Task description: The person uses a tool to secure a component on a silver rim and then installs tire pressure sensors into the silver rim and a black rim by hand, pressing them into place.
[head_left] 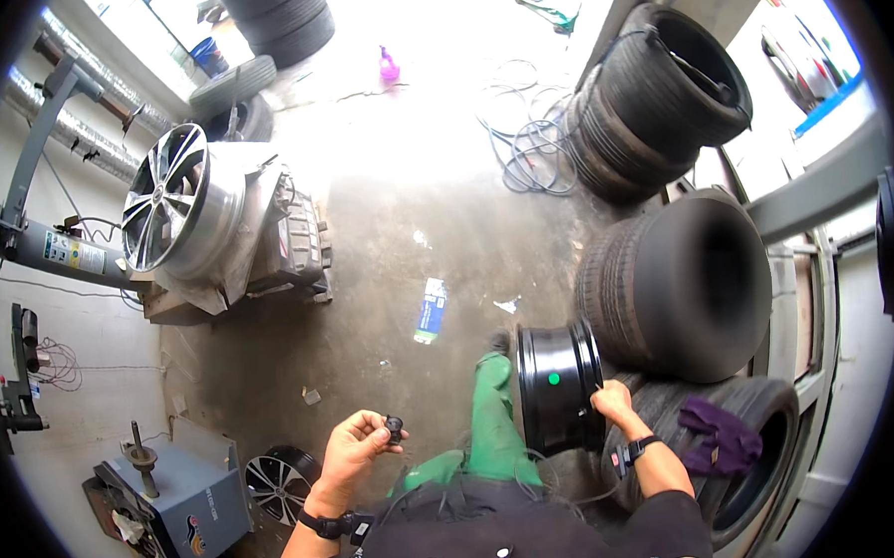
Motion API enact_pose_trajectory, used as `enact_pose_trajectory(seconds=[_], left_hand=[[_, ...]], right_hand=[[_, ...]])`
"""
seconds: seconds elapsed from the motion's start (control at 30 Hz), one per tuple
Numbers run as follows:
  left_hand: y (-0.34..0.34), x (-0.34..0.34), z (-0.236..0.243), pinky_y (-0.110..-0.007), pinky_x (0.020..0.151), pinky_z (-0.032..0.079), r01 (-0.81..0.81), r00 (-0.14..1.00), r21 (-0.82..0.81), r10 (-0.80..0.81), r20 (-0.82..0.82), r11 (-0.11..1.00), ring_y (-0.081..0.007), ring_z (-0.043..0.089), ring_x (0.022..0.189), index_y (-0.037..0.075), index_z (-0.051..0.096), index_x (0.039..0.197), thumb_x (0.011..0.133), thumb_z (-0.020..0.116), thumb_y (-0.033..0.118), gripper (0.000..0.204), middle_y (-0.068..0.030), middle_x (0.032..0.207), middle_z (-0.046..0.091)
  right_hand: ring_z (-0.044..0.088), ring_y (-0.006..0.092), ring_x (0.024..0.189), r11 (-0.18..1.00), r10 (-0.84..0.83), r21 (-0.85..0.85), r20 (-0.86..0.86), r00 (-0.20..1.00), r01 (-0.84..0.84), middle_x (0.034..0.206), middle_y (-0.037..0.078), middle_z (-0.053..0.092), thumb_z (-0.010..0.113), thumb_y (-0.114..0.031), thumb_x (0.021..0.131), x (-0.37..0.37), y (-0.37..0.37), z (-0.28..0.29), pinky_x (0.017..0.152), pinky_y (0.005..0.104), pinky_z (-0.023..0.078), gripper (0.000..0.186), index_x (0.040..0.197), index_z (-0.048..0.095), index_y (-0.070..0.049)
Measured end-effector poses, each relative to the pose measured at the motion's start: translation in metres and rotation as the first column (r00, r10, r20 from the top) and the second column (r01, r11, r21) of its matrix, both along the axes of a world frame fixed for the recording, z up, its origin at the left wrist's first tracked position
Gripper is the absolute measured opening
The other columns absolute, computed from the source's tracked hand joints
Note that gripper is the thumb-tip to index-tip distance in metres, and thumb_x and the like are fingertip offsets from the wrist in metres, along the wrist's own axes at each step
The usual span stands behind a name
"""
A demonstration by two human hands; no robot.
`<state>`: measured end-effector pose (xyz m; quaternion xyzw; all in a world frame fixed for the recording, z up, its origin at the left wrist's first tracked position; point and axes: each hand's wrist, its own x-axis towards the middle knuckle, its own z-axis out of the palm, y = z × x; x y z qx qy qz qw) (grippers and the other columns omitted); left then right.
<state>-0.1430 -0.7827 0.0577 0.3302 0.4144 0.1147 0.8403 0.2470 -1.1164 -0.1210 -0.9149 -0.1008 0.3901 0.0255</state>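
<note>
The left hand (pixel 359 444) is nearly closed, its thumb and fingertips pinching a small, round black part (pixel 395 427) above the floor (pixel 369 327), to the left of the person's green-trousered legs (pixel 495 407). The right hand (pixel 614 401) is curled into a loose fist at the right-hand lip of a glossy black metal wheel rim (pixel 558 419); whether its fingers grip the lip or some thin thing there, I cannot tell. The rim stands on its edge just beside the person's leg, a round green sticker (pixel 554 379) on its barrel. To its right, a crumpled purple cloth (pixel 718 437) lies over a black rubber tyre (pixel 772 414), and more black tyres (pixel 612 292) stand beyond. A blue, white and green packet (pixel 430 310) lies on the floor ahead. Over on the left, a silver spoked wheel (pixel 169 196) sits on a grey machine, and a black-and-silver spoked wheel (pixel 279 486) is near a blue-grey metal cabinet (pixel 203 519)
</note>
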Motion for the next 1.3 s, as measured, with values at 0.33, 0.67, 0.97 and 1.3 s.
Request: enact_pose_trajectory(seconds=[0.33,0.67,0.97,1.3], left_hand=[[0.188,0.125,0.038,-0.035,0.079,0.063,-0.316,0.949,0.063,0.313,0.043,0.947,-0.0261,0.073,0.099,0.003,0.060,0.101,0.098,0.071,0.012,0.015,-0.0094,0.100,0.069],[0.489,0.281,0.047,-0.033,0.079,0.061,-0.382,0.918,0.128,0.360,0.169,0.915,-0.0235,0.071,0.098,0.004,0.060,0.101,0.098,0.072,0.015,0.017,-0.0090,0.101,0.068],[0.750,0.440,0.059,-0.033,0.081,0.061,-0.364,0.926,0.181,0.334,0.176,0.914,-0.0229,0.071,0.099,0.004,0.061,0.101,0.098,0.072,0.014,0.015,-0.0078,0.102,0.068],[0.977,0.568,0.047,-0.032,0.079,0.060,-0.513,0.854,0.111,0.492,0.170,0.851,-0.0227,0.071,0.100,0.004,0.059,0.103,0.100,0.069,0.013,0.014,-0.0075,0.102,0.068]], right_hand=[[0.072,0.0376,0.101,0.992,0.114,0.056,-0.004,0.993,-0.114,0.096,0.020,0.076,0.064,-0.017,0.069,0.190,0.285,0.041,0.090,0.0422,0.054,0.029,0.092,0.078,-0.006],[0.072,0.0370,0.096,0.952,0.269,0.121,0.107,0.957,-0.281,0.093,0.019,0.075,0.062,-0.021,0.070,0.347,0.586,0.069,0.086,0.0421,0.054,0.029,0.090,0.077,-0.009],[0.069,0.0426,0.102,0.903,0.413,0.078,0.104,0.905,-0.422,0.099,0.022,0.074,0.054,-0.021,0.078,0.489,0.838,0.063,0.090,0.0475,0.054,0.031,0.096,0.078,-0.012],[0.069,0.0437,0.098,0.800,0.595,-0.026,0.161,0.788,-0.599,0.095,0.023,0.073,0.057,-0.022,0.076,0.669,1.092,0.071,0.088,0.0494,0.054,0.029,0.090,0.077,-0.007]])
